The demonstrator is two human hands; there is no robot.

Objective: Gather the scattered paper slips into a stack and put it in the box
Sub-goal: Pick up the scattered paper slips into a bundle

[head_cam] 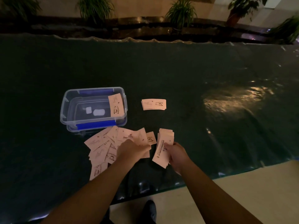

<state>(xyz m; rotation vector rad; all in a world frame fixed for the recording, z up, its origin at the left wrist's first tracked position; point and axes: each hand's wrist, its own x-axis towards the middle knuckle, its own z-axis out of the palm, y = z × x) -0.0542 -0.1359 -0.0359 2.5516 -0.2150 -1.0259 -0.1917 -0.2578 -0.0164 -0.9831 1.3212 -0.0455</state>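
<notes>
Several pale paper slips (pixel 103 146) lie scattered on the dark table just in front of a clear plastic box (pixel 68 109) with blue clips. My left hand (pixel 134 150) rests on the scattered slips, fingers pinching one at its right edge. My right hand (pixel 175 154) holds a gathered stack of slips (pixel 163 147), fanned slightly at the top. One stack of slips (pixel 115 105) leans inside the box against its right wall. A neat small stack (pixel 153 104) lies flat on the table to the right of the box.
The table is covered with a dark glossy sheet (pixel 210 78) whose near edge runs diagonally at lower right. Potted plants (pixel 181 12) and a dark ledge stand beyond the far edge. A dark shoe (pixel 149 210) shows on the light floor below.
</notes>
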